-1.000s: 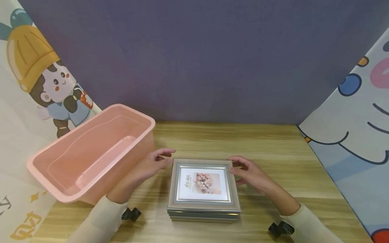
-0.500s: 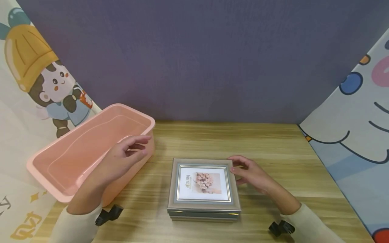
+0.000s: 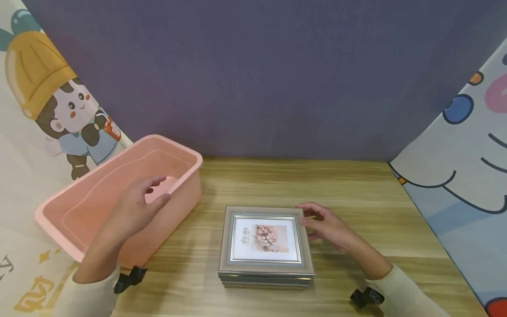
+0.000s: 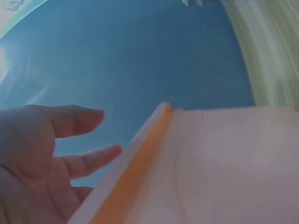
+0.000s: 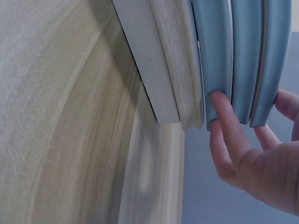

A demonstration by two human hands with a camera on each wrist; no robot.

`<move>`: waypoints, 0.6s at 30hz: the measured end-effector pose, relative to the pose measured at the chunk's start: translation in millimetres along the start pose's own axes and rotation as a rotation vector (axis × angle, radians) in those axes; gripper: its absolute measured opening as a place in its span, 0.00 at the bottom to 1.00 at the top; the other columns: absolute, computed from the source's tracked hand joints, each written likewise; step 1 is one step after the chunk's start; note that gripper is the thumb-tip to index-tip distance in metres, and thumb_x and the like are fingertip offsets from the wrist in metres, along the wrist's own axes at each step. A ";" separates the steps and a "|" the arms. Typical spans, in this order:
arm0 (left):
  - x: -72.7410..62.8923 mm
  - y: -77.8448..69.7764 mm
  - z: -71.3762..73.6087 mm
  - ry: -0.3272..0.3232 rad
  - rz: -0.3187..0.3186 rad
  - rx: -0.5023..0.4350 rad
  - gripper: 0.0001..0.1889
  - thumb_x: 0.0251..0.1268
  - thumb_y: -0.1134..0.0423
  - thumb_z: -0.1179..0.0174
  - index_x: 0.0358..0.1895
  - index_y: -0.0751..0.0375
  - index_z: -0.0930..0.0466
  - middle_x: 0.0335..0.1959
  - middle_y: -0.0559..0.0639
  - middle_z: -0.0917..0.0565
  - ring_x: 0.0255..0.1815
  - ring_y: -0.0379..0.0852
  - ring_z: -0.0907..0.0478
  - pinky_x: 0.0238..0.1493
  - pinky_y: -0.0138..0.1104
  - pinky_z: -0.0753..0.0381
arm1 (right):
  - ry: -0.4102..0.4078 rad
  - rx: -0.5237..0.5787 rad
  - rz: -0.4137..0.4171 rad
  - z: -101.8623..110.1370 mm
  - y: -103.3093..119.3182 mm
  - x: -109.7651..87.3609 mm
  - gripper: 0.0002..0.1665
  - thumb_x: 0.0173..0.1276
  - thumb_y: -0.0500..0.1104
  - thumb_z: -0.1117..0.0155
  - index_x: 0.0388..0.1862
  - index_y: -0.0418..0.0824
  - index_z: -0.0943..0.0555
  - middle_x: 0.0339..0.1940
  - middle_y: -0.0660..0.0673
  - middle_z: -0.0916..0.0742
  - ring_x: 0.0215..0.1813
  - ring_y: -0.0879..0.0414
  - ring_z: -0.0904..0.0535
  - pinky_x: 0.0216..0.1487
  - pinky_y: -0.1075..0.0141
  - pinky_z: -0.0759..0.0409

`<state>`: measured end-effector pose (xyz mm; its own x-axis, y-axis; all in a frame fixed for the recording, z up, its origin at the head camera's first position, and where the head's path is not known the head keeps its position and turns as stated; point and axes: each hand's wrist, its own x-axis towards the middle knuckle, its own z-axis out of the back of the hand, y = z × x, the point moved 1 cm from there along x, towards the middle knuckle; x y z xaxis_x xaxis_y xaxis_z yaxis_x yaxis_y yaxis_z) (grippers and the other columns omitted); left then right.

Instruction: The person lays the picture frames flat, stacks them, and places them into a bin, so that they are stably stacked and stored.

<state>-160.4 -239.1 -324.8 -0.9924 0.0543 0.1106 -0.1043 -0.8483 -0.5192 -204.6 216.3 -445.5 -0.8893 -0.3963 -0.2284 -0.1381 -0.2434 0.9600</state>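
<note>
A stack of several picture frames lies on the table, the top one showing a print of pink flowers. My right hand rests at the stack's far right corner, its thumb by the top frame. In the right wrist view its fingers touch the blue-grey side edges of the upper frames. To the left, my left hand is over the near rim of a pink plastic bin, fingers loosely bent and holding nothing. The left wrist view shows its spread fingers beside the bin's wall.
The wood-grain table runs back to a dark blue-grey panel. Side panels with printed cartoons stand at left and right. The bin stands against the left panel.
My left hand has moved left, away from the frames' far left corner, to above the bin's near rim. The right hand and the stack have stayed in place.
</note>
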 end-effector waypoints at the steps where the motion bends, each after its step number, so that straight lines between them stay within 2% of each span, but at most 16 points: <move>1: 0.8 1.6 0.1 0.009 0.013 0.026 0.29 0.74 0.55 0.40 0.72 0.66 0.31 0.65 0.70 0.24 0.63 0.69 0.26 0.59 0.63 0.24 | 0.000 0.000 -0.001 0.1 0.1 0.0 0.32 0.74 0.45 0.35 0.73 0.38 0.31 0.63 0.30 0.27 0.53 0.49 0.21 0.47 0.52 0.12; 5: 1.3 7.5 -0.7 0.042 0.048 0.090 0.28 0.72 0.58 0.38 0.70 0.69 0.29 0.58 0.70 0.19 0.55 0.68 0.19 0.53 0.60 0.18 | -0.002 -0.001 -0.005 0.0 0.4 0.0 0.32 0.74 0.45 0.35 0.73 0.38 0.31 0.63 0.30 0.27 0.53 0.49 0.21 0.47 0.52 0.12; 10: 0.4 9.5 -1.4 0.065 0.017 0.133 0.20 0.71 0.59 0.39 0.62 0.64 0.21 0.47 0.62 0.12 0.47 0.60 0.15 0.44 0.51 0.16 | -0.005 -0.001 -0.005 -0.2 1.1 -0.1 0.32 0.74 0.45 0.35 0.73 0.38 0.31 0.63 0.30 0.27 0.54 0.49 0.21 0.48 0.52 0.12; 18: 1.0 10.7 -0.7 0.089 -0.013 0.146 0.16 0.72 0.60 0.41 0.59 0.60 0.20 0.45 0.61 0.12 0.45 0.59 0.16 0.40 0.46 0.19 | 0.001 0.015 0.001 -0.4 1.7 -1.4 0.32 0.74 0.44 0.35 0.73 0.37 0.31 0.63 0.29 0.27 0.53 0.49 0.21 0.47 0.51 0.12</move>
<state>-162.5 -247.8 -330.9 -0.9936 0.1065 0.0375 -0.1127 -0.9143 -0.3892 -203.4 216.1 -443.6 -0.8888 -0.3979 -0.2272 -0.1433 -0.2297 0.9627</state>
